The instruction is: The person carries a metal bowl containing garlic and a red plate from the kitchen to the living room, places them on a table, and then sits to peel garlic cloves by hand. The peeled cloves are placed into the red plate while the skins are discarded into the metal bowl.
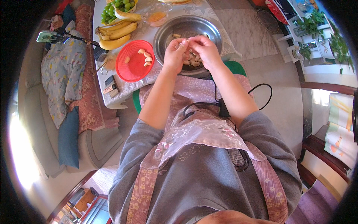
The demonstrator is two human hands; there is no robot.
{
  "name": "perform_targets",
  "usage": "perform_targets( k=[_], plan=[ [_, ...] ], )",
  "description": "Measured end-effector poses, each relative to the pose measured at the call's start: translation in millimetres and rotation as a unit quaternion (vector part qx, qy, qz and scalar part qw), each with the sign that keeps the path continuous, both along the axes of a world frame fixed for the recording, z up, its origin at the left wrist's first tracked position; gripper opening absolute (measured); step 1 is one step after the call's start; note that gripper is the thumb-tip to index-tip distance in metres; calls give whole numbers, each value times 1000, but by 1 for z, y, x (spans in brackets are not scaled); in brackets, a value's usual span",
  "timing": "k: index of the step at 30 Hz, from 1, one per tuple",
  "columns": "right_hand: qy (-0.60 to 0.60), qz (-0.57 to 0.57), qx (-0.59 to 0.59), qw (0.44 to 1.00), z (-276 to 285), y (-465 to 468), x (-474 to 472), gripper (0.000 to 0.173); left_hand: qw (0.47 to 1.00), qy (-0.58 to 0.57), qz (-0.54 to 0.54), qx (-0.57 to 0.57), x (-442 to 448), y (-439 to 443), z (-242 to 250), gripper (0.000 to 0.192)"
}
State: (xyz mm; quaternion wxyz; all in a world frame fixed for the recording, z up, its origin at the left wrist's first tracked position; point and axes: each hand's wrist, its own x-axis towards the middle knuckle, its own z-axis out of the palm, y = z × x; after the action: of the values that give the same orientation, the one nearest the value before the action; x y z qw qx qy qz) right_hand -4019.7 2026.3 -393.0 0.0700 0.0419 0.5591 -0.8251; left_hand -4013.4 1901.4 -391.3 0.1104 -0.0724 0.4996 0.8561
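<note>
Over a wide stainless steel basin [190, 22], my left hand [175, 53] and my right hand [204, 49] meet at the fingertips. They pinch something small, probably a garlic clove, mostly hidden by the fingers. Several unpeeled garlic cloves [195, 63] lie at the bottom of the basin below my hands, and one more clove [176, 35] rests near its far side. Left of the basin stands a red plastic basket [131, 73] with several peeled garlic cloves [148, 59] in it.
Bananas [119, 30], green grapes [123, 5] and a glass bowl [157, 16] stand at the table's back left. A glass cup [104, 63] and small boxes [111, 84] sit at the left edge. A phone on a stand [46, 36] juts out near a person lying on a sofa [42, 112].
</note>
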Motion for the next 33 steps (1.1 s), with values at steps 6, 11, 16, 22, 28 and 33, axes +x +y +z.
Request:
perform_targets(
  k=[6,11,16,22,28,33],
  plan=[
    [90,26,331,939,-14,0,-18,17,957,-112,242,118,-10,-65,-3,17],
    [172,82,562,805,-28,-24,-61,22,853,-184,286,396,-20,-117,-17,33],
    [216,70,656,720,-42,-44,-82,19,879,-212,234,358,-13,-105,3,45],
    [188,84,618,759,-35,-39,-84,18,935,-195,115,272,-10,-61,14,47],
    [177,96,314,928,-6,-31,-57,14,994,-79,79,9,-20,-30,3,17],
    [200,39,319,926,4,-15,-37,16,978,22,95,-184,-23,-17,-3,15]
  ],
)
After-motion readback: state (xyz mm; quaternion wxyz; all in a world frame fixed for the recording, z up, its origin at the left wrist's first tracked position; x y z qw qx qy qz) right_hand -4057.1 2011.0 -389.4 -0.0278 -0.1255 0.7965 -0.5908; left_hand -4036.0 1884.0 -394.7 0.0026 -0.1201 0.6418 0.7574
